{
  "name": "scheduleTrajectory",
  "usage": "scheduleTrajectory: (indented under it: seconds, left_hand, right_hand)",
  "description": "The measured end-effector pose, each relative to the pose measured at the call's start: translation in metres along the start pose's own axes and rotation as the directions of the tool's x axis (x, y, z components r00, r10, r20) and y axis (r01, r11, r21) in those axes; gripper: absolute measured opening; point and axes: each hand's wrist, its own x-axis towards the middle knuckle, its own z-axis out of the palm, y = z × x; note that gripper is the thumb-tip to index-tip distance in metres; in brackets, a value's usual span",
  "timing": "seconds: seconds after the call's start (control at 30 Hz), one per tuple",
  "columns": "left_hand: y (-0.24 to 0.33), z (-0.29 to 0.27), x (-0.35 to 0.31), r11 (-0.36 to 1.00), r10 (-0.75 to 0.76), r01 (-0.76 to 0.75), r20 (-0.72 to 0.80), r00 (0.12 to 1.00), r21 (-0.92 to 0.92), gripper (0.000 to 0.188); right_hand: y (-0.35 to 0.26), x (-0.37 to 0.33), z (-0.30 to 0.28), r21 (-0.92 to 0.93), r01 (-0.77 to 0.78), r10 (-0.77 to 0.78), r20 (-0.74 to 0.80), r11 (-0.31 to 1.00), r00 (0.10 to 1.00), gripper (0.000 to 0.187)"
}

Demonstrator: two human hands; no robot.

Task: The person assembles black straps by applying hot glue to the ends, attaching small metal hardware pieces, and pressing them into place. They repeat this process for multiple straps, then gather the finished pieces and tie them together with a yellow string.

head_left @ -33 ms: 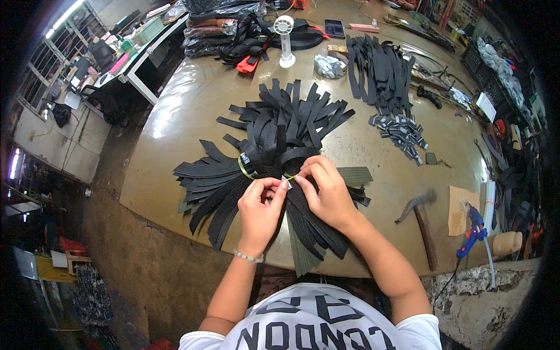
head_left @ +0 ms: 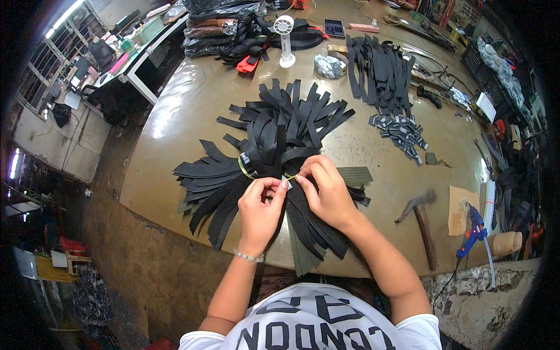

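Observation:
A spread of black webbing straps lies at the middle of the table, gathered into bundles. Around the left bundle runs a yellow-green tie. Over the bundle nearest me, my left hand is closed, thumb and finger pinching a yellow tie beside a small whitish tag. My right hand pinches the same yellow tie a little to the right, fingertips close to the left ones. Olive-grey straps stick out from under the black ones. The straps' gathered middle is partly hidden by my fingers.
Right of my arm lies a hammer, with a blue glue gun and its cord beyond. Further back are small dark tabs, more black straps, a round container and a white handheld fan.

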Motion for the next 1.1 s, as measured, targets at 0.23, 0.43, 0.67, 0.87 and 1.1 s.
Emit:
scheduleTrajectory:
  seconds: [0.23,0.43,0.67,0.87,1.1]
  left_hand:
    - [0.000,0.001,0.002,0.999,0.035,-0.035,-0.009,0.999,0.041,0.013]
    - [0.010,-0.027,0.008,0.995,-0.046,0.034,0.129,0.991,0.092,0.015]
    - [0.013,-0.089,0.062,0.642,0.135,-0.350,0.348,0.928,0.683,0.082]
    - [-0.014,-0.079,0.109,0.555,-0.032,-0.551,0.678,0.735,0.623,0.088]
    - [-0.002,-0.077,0.119,0.719,0.094,-0.448,0.564,0.820,0.531,0.078]
  right_hand:
    - [0.001,-0.003,0.000,-0.048,-0.013,0.016,0.059,0.999,0.998,0.011]
    - [-0.012,0.014,-0.021,0.085,-0.123,0.107,0.172,0.989,0.979,0.022]
    - [-0.057,-0.033,-0.118,-0.344,-0.178,0.226,0.104,0.922,0.969,0.032]
    - [-0.047,-0.124,-0.114,-0.370,-0.409,0.364,-0.189,0.834,0.912,0.011]
    - [-0.051,-0.143,-0.101,-0.527,-0.439,0.424,-0.157,0.728,0.892,0.036]
